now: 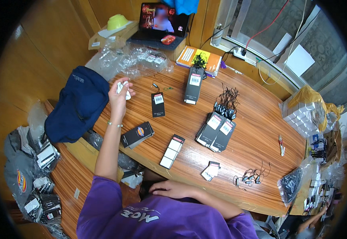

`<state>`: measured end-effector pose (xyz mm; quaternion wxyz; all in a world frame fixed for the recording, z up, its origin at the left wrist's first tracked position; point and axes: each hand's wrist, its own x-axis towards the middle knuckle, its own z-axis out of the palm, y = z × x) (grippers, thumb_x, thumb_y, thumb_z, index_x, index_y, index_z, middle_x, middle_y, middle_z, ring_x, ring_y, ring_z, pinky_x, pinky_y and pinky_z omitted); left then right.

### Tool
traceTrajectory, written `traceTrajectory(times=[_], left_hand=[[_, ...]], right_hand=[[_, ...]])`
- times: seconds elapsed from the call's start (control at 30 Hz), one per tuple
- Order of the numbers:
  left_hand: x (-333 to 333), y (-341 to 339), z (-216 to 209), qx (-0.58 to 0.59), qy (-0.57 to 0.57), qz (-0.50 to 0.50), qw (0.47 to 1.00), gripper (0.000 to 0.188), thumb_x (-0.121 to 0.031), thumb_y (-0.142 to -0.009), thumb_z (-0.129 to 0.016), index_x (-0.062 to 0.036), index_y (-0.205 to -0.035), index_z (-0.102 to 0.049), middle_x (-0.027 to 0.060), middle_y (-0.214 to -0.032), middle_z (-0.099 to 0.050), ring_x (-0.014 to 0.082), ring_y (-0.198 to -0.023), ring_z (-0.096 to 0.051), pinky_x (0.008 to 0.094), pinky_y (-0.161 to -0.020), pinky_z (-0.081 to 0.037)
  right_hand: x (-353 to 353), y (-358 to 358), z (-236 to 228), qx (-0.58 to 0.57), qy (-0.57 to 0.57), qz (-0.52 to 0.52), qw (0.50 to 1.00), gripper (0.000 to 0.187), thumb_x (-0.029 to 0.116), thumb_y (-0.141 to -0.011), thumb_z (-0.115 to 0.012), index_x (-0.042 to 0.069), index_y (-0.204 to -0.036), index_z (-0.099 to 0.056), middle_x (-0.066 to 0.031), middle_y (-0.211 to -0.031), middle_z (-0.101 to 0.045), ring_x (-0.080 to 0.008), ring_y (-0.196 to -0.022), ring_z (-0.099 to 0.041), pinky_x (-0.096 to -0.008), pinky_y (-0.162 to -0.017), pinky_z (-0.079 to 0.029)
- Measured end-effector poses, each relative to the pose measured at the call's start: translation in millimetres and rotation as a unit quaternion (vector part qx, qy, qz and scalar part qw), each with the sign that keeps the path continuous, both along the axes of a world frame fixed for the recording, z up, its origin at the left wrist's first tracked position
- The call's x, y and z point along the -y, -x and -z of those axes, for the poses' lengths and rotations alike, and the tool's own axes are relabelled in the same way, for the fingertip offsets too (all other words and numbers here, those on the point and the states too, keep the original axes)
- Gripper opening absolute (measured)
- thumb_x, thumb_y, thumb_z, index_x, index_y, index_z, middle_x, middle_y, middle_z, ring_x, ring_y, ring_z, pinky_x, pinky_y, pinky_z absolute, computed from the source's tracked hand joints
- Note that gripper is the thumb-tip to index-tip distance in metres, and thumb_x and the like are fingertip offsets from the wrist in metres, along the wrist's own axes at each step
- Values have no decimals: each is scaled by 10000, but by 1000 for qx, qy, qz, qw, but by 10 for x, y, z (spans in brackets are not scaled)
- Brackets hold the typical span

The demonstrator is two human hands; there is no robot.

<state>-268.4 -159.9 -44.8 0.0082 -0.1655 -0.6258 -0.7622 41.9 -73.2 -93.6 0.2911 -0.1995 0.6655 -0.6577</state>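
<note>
My left hand (117, 97) is raised at the table's left side, its fingers closed around a small white piece that looks like folded paper (122, 88). A dark blue cap-like cloth item (80, 102) lies just left of that wrist. To the hand's right is a single black hang tag (158, 105) with a white sticker and a cord. Nearer to me sits a small stack of black tags (137, 134) with a coloured logo. My right hand (169, 189) rests flat against my purple shirt at the table's front edge, holding nothing that shows.
Piles of stickered, corded tags (215, 129) and another tag bundle (193, 85) stand mid-table. A sheet of white labels (169, 155), loose cords (253, 176) and red-handled snips (281, 145) lie nearer. A laptop (161, 24) and plastic wrap (129, 59) are behind. Another person's arm (314, 221) shows lower right.
</note>
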Motion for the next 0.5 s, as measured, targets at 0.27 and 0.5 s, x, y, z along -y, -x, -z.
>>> traceTrajectory(times=[0.27, 0.5], left_hand=[[-36, 529, 201, 89, 107, -10, 990, 289, -320, -839, -636, -84, -717, -521, -21, -544, -452, 62, -430, -428, 204, -374, -317], [12, 794, 452, -3, 332, -77, 940, 452, -411, -888, -507, -23, -657, -511, 66, -510, -465, 140, -459, -476, 325, -464, -399]], right_hand=[[288, -385, 992, -73, -52, 54, 995, 264, 169, -912, -466, 26, -1126, -525, -150, -1070, -548, -280, -1026, -521, -332, -906, -404], [145, -501, 1270, -246, -237, 169, 924, 255, 177, -857, -531, 30, -1065, -543, -172, -1038, -537, -336, -981, -524, -387, -841, -423]])
